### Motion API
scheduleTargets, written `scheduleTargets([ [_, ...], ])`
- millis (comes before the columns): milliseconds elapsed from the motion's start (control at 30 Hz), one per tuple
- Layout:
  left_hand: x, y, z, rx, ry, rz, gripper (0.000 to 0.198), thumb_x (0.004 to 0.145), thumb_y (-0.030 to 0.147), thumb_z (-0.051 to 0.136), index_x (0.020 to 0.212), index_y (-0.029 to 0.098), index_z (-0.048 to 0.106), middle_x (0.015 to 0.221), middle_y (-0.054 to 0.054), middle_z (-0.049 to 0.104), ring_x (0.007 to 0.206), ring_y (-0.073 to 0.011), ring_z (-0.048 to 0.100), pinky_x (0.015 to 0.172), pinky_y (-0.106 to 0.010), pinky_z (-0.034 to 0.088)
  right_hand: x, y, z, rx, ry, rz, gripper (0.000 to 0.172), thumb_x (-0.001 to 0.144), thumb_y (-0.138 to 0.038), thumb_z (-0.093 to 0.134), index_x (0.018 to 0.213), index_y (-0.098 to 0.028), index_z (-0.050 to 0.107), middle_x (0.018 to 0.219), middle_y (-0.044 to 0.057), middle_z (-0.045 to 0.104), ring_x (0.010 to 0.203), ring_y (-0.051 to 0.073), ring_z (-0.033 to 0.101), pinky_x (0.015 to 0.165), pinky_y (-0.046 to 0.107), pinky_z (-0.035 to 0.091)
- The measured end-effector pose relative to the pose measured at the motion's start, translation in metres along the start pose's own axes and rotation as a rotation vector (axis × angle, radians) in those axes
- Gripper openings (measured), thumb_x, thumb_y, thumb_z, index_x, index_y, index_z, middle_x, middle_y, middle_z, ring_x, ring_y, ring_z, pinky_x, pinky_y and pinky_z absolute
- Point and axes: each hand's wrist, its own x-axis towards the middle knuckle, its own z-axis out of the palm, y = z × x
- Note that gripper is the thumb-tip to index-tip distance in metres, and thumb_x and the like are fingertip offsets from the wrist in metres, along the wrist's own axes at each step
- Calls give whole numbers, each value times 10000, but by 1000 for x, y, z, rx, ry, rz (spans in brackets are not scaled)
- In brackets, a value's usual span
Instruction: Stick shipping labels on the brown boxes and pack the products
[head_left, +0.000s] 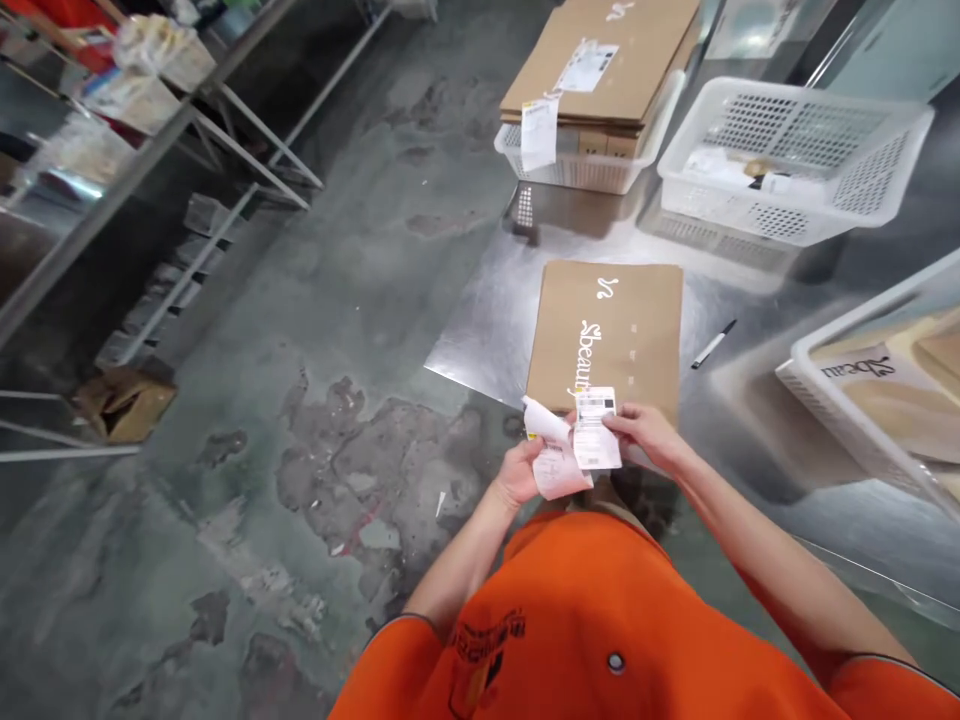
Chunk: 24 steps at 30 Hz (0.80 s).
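My left hand (519, 472) is closed on a curled white paper sheet (561, 470) with faint print. In my right hand (643, 432), pinched between thumb and fingers, is a white printed shipping label (596, 430) with a barcode block. The label overlaps the sheet's right side. Just beyond both papers, a flat brown cardboard box (611, 320) with white "Sbeauty" lettering lies on the metal table (487, 320). Its near edge is partly covered by the papers and my right hand.
A black-and-white pen (714, 344) lies right of the cardboard. Behind stand a white basket (570, 175) bearing stacked cardboard and another basket (795, 210) with small items. A third basket (870, 420) is at right. Across the floor is a metal-framed bench (142, 160) with a person's arm nearby.
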Motion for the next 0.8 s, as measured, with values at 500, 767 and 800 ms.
scheduleTargets([
  [500,0,-8,-27,52,311,178,659,598,359,858,1192,115,712,1149,-148,747,956,-241,712,922,-367,539,98,-21,-25,-1036,490,-59,821,855,-476,676,1481,-37,376,1181,333,599,1017,414,620,829,553,487],
  [767,52,27,-48,492,607,299,336,668,341,798,925,127,764,1115,-138,753,1023,-272,692,938,-363,527,131,-6,27,-1204,481,-462,666,987,-429,376,1496,1,365,1554,287,345,1453,424,273,1163,621,194],
  [800,59,32,-48,573,613,304,284,687,294,786,925,140,767,1167,-124,739,1053,-261,682,962,-346,514,136,-3,30,-1202,489,-456,698,980,-449,378,1512,0,339,1575,284,310,1471,427,232,1170,636,157],
])
